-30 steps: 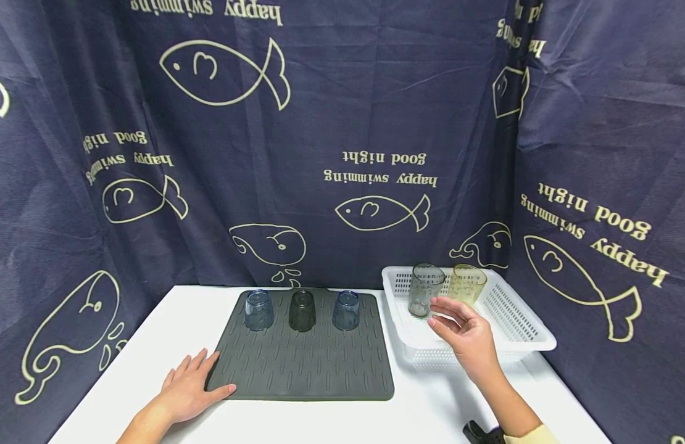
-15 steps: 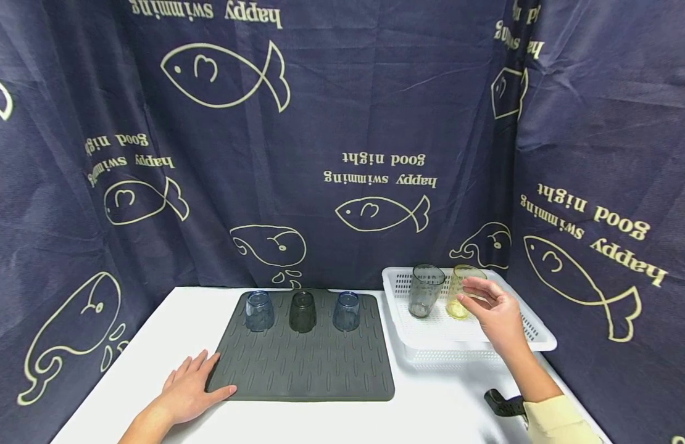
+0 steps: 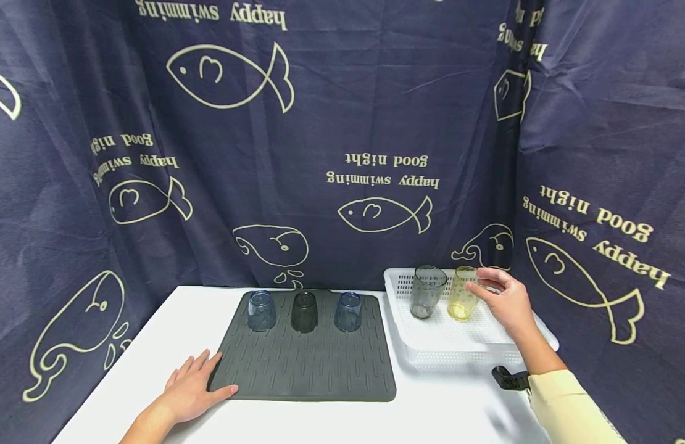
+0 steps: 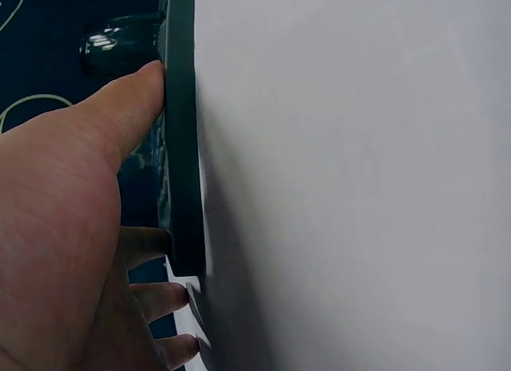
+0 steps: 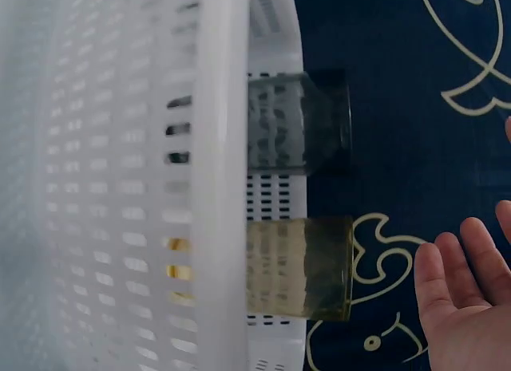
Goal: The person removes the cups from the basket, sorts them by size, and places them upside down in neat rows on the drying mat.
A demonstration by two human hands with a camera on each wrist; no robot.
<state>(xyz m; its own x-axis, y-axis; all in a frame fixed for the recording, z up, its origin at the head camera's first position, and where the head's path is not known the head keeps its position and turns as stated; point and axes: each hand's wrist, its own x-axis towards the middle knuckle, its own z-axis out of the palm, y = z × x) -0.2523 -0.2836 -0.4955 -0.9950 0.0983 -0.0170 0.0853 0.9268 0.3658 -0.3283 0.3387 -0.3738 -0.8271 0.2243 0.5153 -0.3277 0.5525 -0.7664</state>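
Observation:
My right hand (image 3: 506,299) hovers over the right side of the white basket, its fingers spread beside the rim of a yellow glass (image 3: 461,302). In the right wrist view a gap shows between the fingers (image 5: 431,275) and that glass (image 5: 299,267). To its left a grey glass (image 3: 426,296) stands in the same basket, rim up. My left hand (image 3: 189,388) lies with fingers extended on the left front corner of a dark grey drying mat (image 3: 303,376); its thumb touches the mat's edge (image 4: 184,148) in the left wrist view.
Along the mat's back stand a blue glass (image 3: 261,313), a dark glass (image 3: 304,313) and another blue glass (image 3: 348,313), all upside down. The perforated basket (image 3: 459,345) sits right of the mat on the white table (image 3: 431,401). A dark blue curtain (image 3: 315,142) surrounds the table.
My right hand has moved right, from beside the grey glass to the right side of the yellow one. Both glasses have stayed in place, and my left hand has not moved.

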